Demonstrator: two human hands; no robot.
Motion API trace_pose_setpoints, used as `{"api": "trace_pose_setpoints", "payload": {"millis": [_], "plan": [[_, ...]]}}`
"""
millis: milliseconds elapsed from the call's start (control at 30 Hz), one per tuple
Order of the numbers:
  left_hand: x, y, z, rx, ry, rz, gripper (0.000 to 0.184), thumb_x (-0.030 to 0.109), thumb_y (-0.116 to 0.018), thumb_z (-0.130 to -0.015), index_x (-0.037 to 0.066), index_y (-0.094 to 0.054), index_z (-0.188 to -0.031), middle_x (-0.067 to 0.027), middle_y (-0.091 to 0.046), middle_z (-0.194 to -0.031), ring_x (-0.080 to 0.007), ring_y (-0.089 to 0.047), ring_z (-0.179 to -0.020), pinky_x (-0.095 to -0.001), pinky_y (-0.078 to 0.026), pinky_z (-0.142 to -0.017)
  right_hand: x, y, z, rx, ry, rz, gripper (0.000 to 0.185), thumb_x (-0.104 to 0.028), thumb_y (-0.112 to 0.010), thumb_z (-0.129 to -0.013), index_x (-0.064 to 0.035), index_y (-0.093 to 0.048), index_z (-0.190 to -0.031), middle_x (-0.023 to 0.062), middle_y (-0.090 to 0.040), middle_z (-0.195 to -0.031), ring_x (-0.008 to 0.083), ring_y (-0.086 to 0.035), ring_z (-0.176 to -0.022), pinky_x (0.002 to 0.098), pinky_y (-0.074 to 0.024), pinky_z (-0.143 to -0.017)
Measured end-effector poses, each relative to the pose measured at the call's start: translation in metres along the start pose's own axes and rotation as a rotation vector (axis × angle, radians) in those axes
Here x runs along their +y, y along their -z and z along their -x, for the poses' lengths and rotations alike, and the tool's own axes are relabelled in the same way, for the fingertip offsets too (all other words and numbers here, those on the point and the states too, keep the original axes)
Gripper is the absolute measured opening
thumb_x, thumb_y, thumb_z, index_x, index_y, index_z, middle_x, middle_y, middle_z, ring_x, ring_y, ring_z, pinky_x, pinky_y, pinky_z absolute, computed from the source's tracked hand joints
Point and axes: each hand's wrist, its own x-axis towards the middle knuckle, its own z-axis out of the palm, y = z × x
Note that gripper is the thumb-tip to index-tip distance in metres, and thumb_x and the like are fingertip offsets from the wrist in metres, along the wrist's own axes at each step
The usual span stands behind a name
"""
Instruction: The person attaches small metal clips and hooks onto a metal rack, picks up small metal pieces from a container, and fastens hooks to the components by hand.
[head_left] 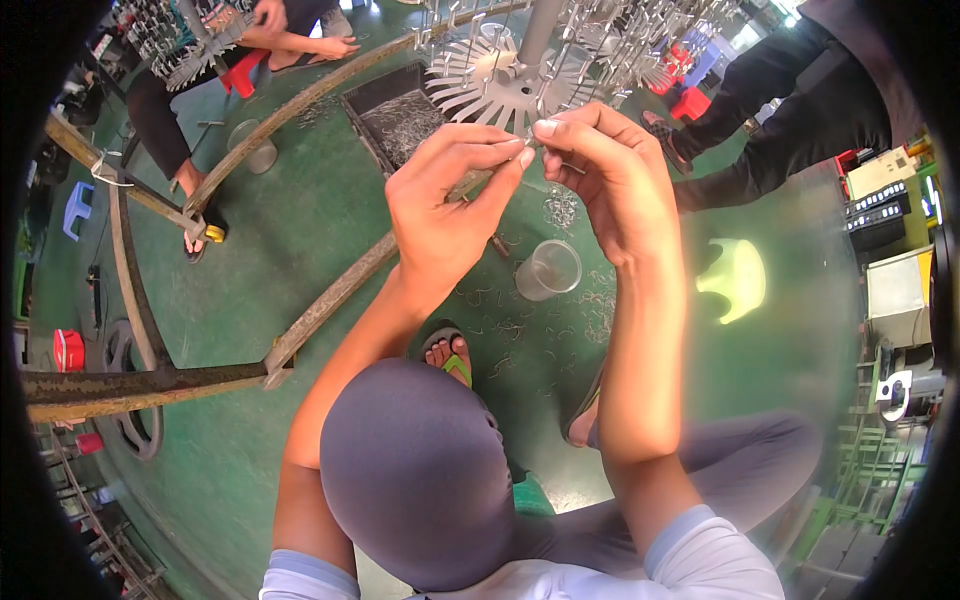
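Both hands are raised at the top centre, fingertips almost touching. My left hand (445, 205) has its thumb and fingers pressed together around a tiny item too small to name. Opposite it, my right hand (615, 180) pinches with thumb and index finger at the same spot, its other fingers curled. Just beyond the fingertips is a round slotted metal disc (490, 92) on a grey upright pole (540, 35). Many small metal hooks (590, 45) hang around that pole.
A clear plastic cup (549, 270) stands on the green floor, with wire pieces scattered near it. Behind my left hand lies a dark tray (400, 120) of small metal parts. A curved metal frame (330, 310) crosses the left side. Other people sit at the upper left and upper right.
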Motion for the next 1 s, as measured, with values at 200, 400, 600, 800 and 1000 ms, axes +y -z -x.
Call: {"api": "trace_pose_setpoints", "payload": {"millis": [200,400,600,800,1000], "plan": [[-0.002,-0.006,0.002,0.106,0.302,0.254,0.015,-0.008,-0.078,-0.084,-0.003,-0.074,-0.098,-0.0099,-0.073,-0.096,-0.0117,-0.070,-0.087,-0.0264,-0.058,-0.075,0.002,-0.006,0.008,0.015,0.032,0.157,0.020,-0.012,-0.078,-0.089,0.0024,-0.074,-0.103,0.0043,-0.072,-0.087,0.0101,-0.065,-0.074,0.0248,-0.0528,-0.071],[-0.005,-0.004,-0.021,0.062,0.425,0.020,0.013,0.002,-0.079,-0.089,-0.003,-0.073,-0.099,-0.0045,-0.073,-0.091,-0.0056,-0.066,-0.079,-0.0177,-0.051,-0.064,0.023,-0.012,0.008,0.318,0.257,0.511,0.028,-0.011,-0.078,-0.089,0.0085,-0.072,-0.108,0.0032,-0.071,-0.079,0.0059,-0.061,-0.068,0.0226,-0.0501,-0.063],[-0.017,-0.002,-0.030,0.052,0.425,-0.099,0.014,0.012,-0.081,-0.087,0.001,-0.076,-0.095,-0.0028,-0.073,-0.093,-0.0062,-0.064,-0.074,-0.0231,-0.049,-0.061,0.028,-0.028,0.000,0.482,0.524,0.632,0.032,-0.006,-0.074,-0.088,0.0108,-0.070,-0.115,0.0133,-0.072,-0.072,0.0145,-0.066,-0.058,0.0318,-0.0527,-0.058],[-0.015,-0.002,-0.030,0.017,0.435,-0.139,0.017,0.011,-0.081,-0.089,0.000,-0.075,-0.100,-0.0025,-0.074,-0.089,-0.0039,-0.062,-0.074,-0.0189,-0.046,-0.062,0.024,-0.038,-0.010,0.474,0.525,0.817,0.026,-0.011,-0.071,-0.091,0.0081,-0.073,-0.108,0.0220,-0.070,-0.071,0.0343,-0.072,-0.062,0.0399,-0.0546,-0.060],[-0.002,0.006,-0.030,0.025,0.404,-0.109,0.010,0.008,-0.078,-0.088,0.000,-0.075,-0.095,-0.0041,-0.072,-0.095,-0.0087,-0.064,-0.078,-0.0239,-0.050,-0.066,0.038,-0.037,-0.017,0.507,0.572,0.712,0.017,-0.013,-0.072,-0.090,0.0027,-0.075,-0.096,0.0184,-0.070,-0.069,0.0340,-0.070,-0.061,0.0416,-0.0535,-0.058]]}}
